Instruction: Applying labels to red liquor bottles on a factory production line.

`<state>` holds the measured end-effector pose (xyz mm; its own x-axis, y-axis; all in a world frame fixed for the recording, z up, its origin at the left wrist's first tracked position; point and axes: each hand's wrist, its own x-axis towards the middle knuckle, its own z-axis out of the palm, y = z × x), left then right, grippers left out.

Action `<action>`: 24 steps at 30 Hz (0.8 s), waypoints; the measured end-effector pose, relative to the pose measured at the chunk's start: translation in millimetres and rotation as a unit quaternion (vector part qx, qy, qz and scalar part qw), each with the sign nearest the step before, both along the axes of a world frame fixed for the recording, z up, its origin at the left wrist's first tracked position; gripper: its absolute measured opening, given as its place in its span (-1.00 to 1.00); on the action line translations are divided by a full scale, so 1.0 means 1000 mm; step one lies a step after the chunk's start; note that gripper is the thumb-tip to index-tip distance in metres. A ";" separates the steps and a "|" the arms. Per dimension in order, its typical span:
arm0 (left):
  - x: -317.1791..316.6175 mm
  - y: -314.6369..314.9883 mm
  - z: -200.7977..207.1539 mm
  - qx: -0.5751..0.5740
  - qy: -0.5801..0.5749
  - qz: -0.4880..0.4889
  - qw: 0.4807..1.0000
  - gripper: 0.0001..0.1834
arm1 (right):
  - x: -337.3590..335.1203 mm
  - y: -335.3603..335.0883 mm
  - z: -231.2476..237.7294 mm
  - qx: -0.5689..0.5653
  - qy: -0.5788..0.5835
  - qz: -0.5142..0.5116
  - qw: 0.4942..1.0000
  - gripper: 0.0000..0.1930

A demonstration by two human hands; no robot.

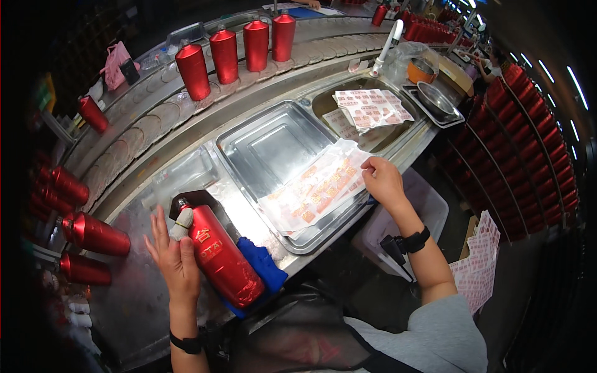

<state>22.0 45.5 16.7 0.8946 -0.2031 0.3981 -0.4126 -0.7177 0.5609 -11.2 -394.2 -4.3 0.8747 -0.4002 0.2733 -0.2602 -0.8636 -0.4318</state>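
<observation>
A red metallic bottle (224, 258) with gold lettering lies tilted on a blue cloth (258, 261), its neck at a dark angular holder (208, 202). Beside the neck, my left hand (174, 258) has its fingers stretched apart and holds nothing; a white wrap (182, 224) covers one fingertip. Whether that hand touches the bottle, I cannot tell. My right hand (382, 181) pinches the right edge of a translucent decal sheet (317, 189) with orange-red print. The sheet lies over the front part of a shallow metal tray (267, 133).
Several red bottles (224, 56) stand along the curved conveyor (155, 115); more lie at left (96, 233). Printed sheets (373, 109) rest at a sink (323, 102) with a white faucet (387, 46). A metal bowl (435, 98), a plastic bin (429, 202) and stacked red bottles (516, 155) are at right.
</observation>
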 end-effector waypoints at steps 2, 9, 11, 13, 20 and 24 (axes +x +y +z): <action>-0.009 0.004 -0.001 0.025 -0.009 -0.007 1.000 -0.50 | 0.002 -0.006 0.005 0.023 0.031 -0.005 0.999 -0.82; -0.017 0.005 0.001 0.056 -0.024 0.005 0.998 -0.51 | 0.028 -0.006 0.007 -0.070 0.059 -0.013 0.996 -0.57; -0.009 0.008 -0.002 0.038 -0.021 0.015 0.999 -0.51 | 0.033 -0.008 0.001 -0.083 0.070 -0.021 0.994 -0.55; -0.005 0.005 -0.004 0.022 -0.017 0.025 0.999 -0.52 | 0.040 -0.027 -0.009 -0.081 0.077 -0.010 0.994 -0.54; -0.003 0.003 0.003 0.052 -0.040 -0.002 0.998 -0.53 | 0.049 -0.042 -0.002 0.031 0.086 -0.046 0.995 -0.67; 0.007 0.001 0.007 0.048 -0.029 -0.009 0.998 -0.54 | 0.047 -0.034 -0.005 -0.022 0.058 -0.061 0.996 -0.78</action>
